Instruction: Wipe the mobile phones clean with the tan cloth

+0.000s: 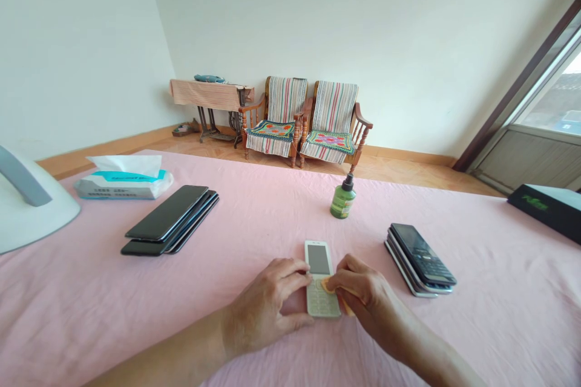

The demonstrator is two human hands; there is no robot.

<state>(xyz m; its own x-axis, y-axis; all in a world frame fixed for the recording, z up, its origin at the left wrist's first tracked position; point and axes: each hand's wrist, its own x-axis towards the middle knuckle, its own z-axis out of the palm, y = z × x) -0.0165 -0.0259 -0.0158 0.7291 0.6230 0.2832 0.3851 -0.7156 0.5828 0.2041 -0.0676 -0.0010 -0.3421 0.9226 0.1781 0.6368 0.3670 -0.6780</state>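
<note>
A white keypad phone (pixel 322 302) lies flat on the pink tablecloth in front of me, screen at the far end. My left hand (pixel 265 302) holds it in place from the left, fingertips and thumb against its left edge. Between the fingers of my right hand (pixel 367 293) is a small orange cloth (pixel 325 284), pressed on the phone's upper keypad; part of the cloth is hidden under the hand. Beyond the phone stands a green spray bottle (pixel 342 199) with a dark top. To the right sits a stack of keypad phones (pixel 420 257).
On the left are a stack of dark smartphones (pixel 167 214), a tissue pack (pixel 124 184) and a white-and-grey object (pixel 34 205) cut off by the frame. A black box (pixel 544 208) sits at the right edge. Two wooden chairs (pixel 333 115) and a cloth-covered table (pixel 206 94) stand beyond.
</note>
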